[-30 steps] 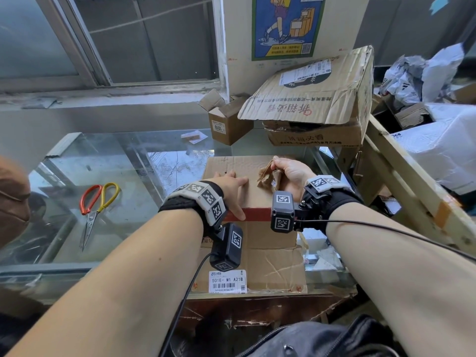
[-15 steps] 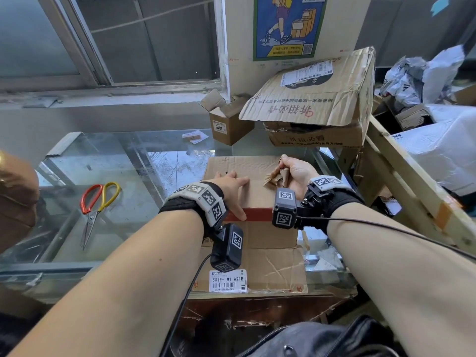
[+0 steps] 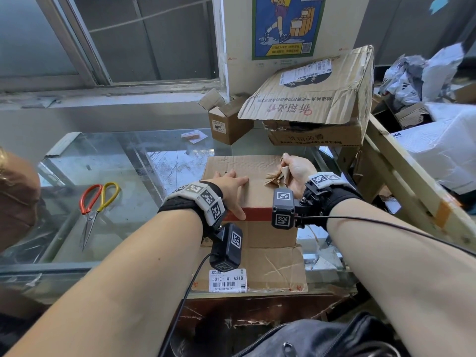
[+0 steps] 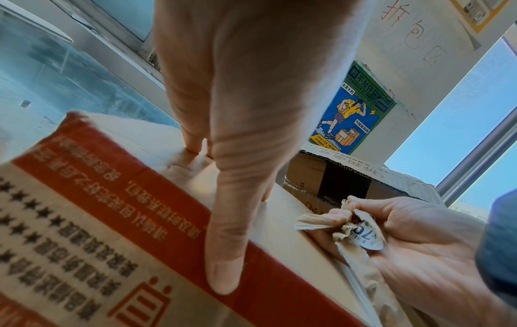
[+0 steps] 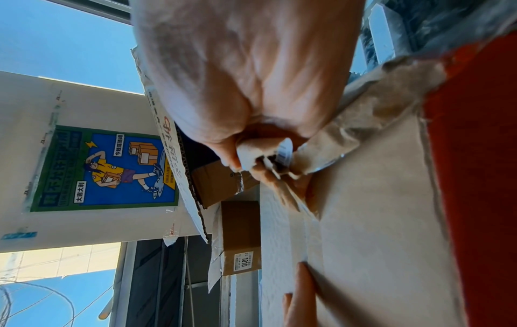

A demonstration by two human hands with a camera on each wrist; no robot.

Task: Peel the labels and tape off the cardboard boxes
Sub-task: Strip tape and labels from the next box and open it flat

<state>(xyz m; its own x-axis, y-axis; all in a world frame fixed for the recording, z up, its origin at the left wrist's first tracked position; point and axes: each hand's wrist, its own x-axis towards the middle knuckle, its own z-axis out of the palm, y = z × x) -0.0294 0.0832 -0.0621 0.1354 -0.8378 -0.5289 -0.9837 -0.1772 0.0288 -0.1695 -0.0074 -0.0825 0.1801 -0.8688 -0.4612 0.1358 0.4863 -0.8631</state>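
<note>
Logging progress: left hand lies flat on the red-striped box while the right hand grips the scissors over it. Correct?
Not quite. The right hand grips a wad of peeled tape and label, as the left wrist view shows. The scissors lie untouched on the glass. The left hand does lie flat on the box.

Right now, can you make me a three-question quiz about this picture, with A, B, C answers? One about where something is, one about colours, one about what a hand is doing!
1. Where are the scissors?
A. On the glass, left of the box
B. Inside the box
C. In the right hand

2. What colours are the scissor handles?
A. Blue and green
B. Red and yellow
C. Both black

3. What is the right hand doing?
A. Lying flat and empty
B. Cutting with scissors
C. Gripping crumpled tape

Answers:
1 A: they lie on the glass top, left of the box under the hands.
2 B: one loop is red, the other yellow.
3 C: its fingers curl round the crumpled tape, while the left hand presses flat on the box.
</note>
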